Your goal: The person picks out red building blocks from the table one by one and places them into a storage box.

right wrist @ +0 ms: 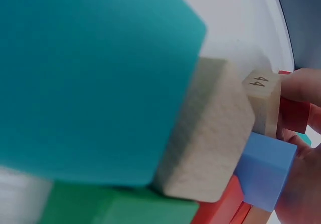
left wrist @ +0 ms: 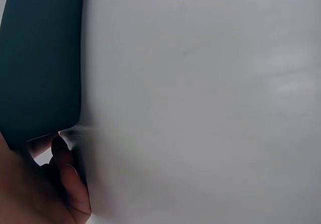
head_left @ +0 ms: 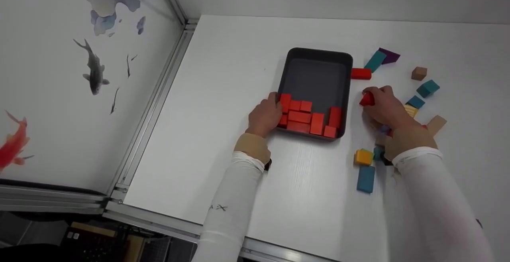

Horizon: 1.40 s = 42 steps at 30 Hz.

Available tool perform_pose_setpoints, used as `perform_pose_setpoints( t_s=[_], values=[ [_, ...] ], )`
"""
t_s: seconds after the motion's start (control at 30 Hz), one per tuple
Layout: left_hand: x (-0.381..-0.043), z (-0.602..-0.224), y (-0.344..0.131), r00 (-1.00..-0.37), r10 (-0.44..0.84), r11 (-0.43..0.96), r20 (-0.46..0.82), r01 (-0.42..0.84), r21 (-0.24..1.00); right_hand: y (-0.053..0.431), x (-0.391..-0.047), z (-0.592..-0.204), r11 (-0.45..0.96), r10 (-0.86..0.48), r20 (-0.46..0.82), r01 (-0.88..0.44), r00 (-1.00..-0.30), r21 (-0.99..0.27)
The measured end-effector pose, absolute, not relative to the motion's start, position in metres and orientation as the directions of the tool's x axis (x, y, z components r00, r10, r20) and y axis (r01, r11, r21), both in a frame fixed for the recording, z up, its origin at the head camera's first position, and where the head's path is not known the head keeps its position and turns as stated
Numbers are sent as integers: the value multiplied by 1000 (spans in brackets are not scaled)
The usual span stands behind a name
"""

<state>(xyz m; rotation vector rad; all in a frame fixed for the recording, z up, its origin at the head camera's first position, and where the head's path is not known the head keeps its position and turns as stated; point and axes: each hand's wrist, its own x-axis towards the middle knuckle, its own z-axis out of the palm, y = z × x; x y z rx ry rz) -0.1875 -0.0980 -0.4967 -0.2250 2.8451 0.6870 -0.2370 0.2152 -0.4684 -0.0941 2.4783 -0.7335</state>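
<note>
While a blue block (head_left: 365,179) is seen nearest, red blocks (head_left: 299,117) are bunched in the near end of the tray (head_left: 314,78); its left wall is gripped by the left hand (head_left: 265,114), likely for steadiness. Outside its right wall, a red piece (head_left: 367,99) is pinched by the right hand (head_left: 387,105).

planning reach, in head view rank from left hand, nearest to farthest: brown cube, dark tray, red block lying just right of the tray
1. Dark tray: left hand grips its left side.
2. Red block: just right of it.
3. Brown cube: farther right.
</note>
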Motion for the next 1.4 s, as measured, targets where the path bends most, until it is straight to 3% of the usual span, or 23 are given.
perform_pose_setpoints(
  t_s=[0.4, 1.4],
  values=[
    [-186, -498, -94, -971, -166, 853, -174, -230, 468, 215, -235, -468, 841, -208, -473, 90, -856, -533],
    [-186, -503, -92, -958, -185, 841, -219, -269, 469, 219, -224, -474, 828, -212, -435, 76, -875, -556]
  ],
)
